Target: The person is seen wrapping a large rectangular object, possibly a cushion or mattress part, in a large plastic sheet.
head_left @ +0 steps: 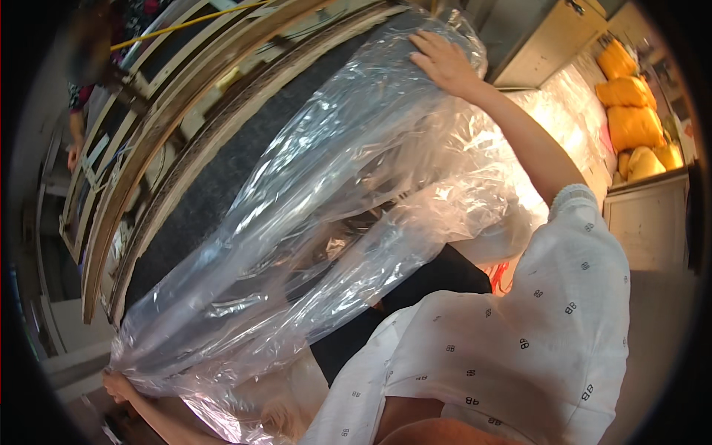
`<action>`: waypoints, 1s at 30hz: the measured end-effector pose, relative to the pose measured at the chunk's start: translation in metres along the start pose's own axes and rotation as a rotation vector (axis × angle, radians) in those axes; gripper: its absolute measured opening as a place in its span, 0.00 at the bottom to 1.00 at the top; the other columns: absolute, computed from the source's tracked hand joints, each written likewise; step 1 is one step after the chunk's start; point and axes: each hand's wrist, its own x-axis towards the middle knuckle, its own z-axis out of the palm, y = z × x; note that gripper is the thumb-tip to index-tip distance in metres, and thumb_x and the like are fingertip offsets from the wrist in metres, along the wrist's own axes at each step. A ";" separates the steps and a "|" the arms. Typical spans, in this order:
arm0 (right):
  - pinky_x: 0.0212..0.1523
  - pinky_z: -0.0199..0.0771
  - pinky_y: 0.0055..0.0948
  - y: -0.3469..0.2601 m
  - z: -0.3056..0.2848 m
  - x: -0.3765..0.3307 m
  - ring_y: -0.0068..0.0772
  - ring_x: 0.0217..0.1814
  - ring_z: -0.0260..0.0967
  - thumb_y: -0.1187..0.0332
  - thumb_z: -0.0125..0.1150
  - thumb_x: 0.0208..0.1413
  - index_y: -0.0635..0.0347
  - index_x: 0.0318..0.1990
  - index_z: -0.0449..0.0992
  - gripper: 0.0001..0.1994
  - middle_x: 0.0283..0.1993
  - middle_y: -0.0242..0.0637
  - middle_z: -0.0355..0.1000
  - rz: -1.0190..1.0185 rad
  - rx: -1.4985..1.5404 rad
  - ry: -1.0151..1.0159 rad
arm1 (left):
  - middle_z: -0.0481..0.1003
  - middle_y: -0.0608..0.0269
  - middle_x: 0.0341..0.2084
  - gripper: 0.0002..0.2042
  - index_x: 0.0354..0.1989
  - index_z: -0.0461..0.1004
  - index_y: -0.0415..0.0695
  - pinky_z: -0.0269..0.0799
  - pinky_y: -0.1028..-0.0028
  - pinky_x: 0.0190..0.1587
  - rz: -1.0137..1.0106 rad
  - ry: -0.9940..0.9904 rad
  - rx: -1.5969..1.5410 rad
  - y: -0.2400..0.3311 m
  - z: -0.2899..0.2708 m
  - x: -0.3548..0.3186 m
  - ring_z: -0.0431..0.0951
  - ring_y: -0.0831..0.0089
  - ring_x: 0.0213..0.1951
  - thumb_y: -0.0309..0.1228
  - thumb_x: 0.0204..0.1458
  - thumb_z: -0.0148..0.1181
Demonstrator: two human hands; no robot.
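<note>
A large sheet of clear plastic film (pixel 334 178) is spread in loose folds over a dark grey table surface (pixel 194 194) and hangs down across my lap. At the lower left, my left hand (pixel 116 387) is closed on a gathered edge of the film, beside the near left corner of the table. My right hand (pixel 445 63) lies flat on the film at the far right end, its fingers stretched out. More film bunches up beneath my right forearm.
Long wooden rails (pixel 196 70) run along the table's far side, with a yellow strip (pixel 189 26) above. Another person's hand (pixel 73 156) is at the far left. Yellow bundles (pixel 634 126) sit on a cabinet (pixel 647 222) at the right; an open metal door (pixel 550 46) stands behind my right hand.
</note>
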 end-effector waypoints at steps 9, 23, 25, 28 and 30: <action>0.63 0.44 0.53 -0.017 0.008 0.020 0.43 0.69 0.44 0.45 0.36 0.59 0.52 0.62 0.57 0.29 0.67 0.40 0.50 0.052 0.097 -0.147 | 0.69 0.52 0.46 0.13 0.38 0.70 0.38 0.61 0.64 0.51 0.920 -0.252 -0.781 0.293 -0.135 -0.201 0.68 0.56 0.49 0.32 0.48 0.59; 0.67 0.36 0.48 -0.055 0.010 0.013 0.39 0.72 0.38 0.44 0.34 0.59 0.60 0.64 0.52 0.33 0.69 0.43 0.45 -0.160 0.138 -0.211 | 0.64 0.73 0.19 0.05 0.26 0.71 0.40 0.57 0.83 0.26 0.513 -0.121 -1.192 0.212 -0.080 -0.228 0.59 0.85 0.23 0.25 0.52 0.57; 0.68 0.34 0.46 -0.092 -0.018 -0.017 0.39 0.72 0.37 0.46 0.35 0.60 0.60 0.64 0.51 0.33 0.69 0.43 0.44 -0.283 0.209 -0.236 | 0.66 0.71 0.19 0.05 0.24 0.72 0.39 0.59 0.83 0.28 0.451 -0.035 -1.004 0.120 -0.065 -0.202 0.61 0.83 0.23 0.24 0.51 0.58; 0.69 0.34 0.43 -0.112 -0.036 -0.033 0.38 0.72 0.37 0.47 0.37 0.60 0.59 0.65 0.51 0.31 0.69 0.41 0.45 -0.374 0.316 -0.254 | 0.66 0.69 0.19 0.05 0.24 0.71 0.37 0.60 0.82 0.28 0.448 0.075 -0.855 0.057 -0.085 -0.204 0.62 0.82 0.24 0.24 0.50 0.58; 0.69 0.34 0.41 -0.115 -0.027 -0.023 0.35 0.72 0.37 0.49 0.37 0.61 0.57 0.65 0.50 0.30 0.69 0.39 0.45 -0.426 0.203 -0.186 | 0.66 0.68 0.19 0.06 0.25 0.70 0.36 0.59 0.80 0.27 0.444 0.100 -0.867 0.036 -0.093 -0.213 0.61 0.81 0.24 0.24 0.50 0.59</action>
